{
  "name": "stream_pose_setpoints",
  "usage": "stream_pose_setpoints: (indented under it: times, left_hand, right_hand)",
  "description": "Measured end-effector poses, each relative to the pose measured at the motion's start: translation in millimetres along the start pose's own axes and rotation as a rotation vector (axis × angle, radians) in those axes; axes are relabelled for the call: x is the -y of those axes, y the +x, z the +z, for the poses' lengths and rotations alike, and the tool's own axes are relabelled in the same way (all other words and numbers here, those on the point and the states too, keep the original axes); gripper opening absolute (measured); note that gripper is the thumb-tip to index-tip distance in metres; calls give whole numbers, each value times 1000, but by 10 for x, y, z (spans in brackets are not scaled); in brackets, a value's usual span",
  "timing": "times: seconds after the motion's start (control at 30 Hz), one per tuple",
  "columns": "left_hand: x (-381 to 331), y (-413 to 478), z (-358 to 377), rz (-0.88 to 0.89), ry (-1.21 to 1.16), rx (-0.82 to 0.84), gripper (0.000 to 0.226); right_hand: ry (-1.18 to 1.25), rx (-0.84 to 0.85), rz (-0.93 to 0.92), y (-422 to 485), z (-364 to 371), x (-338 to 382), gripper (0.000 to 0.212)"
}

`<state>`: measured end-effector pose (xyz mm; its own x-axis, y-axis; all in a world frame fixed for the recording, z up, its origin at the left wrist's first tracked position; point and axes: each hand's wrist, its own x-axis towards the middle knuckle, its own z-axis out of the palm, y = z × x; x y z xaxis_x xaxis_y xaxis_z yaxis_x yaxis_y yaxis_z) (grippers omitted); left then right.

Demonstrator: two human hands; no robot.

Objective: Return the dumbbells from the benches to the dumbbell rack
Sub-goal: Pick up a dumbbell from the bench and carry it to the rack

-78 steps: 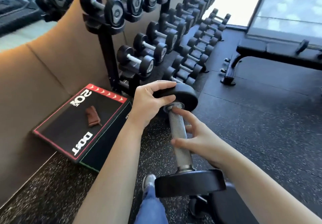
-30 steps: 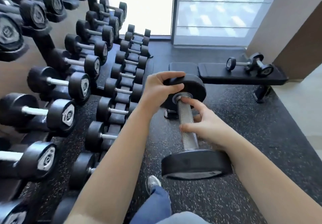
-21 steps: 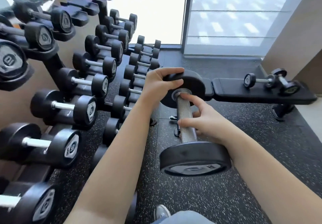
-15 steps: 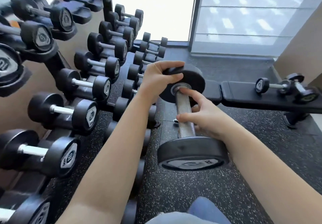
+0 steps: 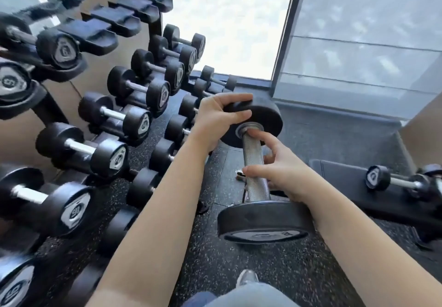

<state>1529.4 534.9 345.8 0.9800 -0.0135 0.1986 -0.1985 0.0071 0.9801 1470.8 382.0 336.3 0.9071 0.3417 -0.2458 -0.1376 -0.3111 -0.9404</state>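
Observation:
I carry a black dumbbell (image 5: 263, 220) with a knurled steel handle, held lengthwise in front of me above the floor. My left hand (image 5: 215, 120) grips the rim of its far head. My right hand (image 5: 279, 170) wraps the handle from the right side. The three-tier dumbbell rack (image 5: 153, 31) runs along the left wall, filled with several black dumbbells; some saddles on its top tier stand bare. A black bench (image 5: 346, 175) lies at the right with two small dumbbells (image 5: 392, 180) on it.
Speckled black rubber floor (image 5: 275, 271) stretches between rack and bench. A bright glass door and a grey window panel (image 5: 358, 43) close the far end. My shoe and trouser leg (image 5: 246, 282) show at the bottom.
I have walked along the rack toward the window; the bench with its small dumbbells has slid to the right and lower in view. My grip on the dumbbell is unchanged.

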Motion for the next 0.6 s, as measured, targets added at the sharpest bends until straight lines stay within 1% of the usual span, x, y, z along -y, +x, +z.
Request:
stream_pose_setpoints:
  times: [0.13,0.3,0.43,0.6]
  left_hand:
    - [90,461,138,-8,-3,-31,36]
    - [233,982,127,-10,-9,-63,36]
    - [337,1388,5,-3,-3,-58,35]
    - [529,2040,-321,35,-4,-67,36]
  right_hand:
    - [-2,9,-16,393,-340,40,66]
    - [8,12,4,917,-552,78,65]
    - [18,4,1,1337,-621,132,66]
    - [-6,9,-21,2114,-612,284,66]
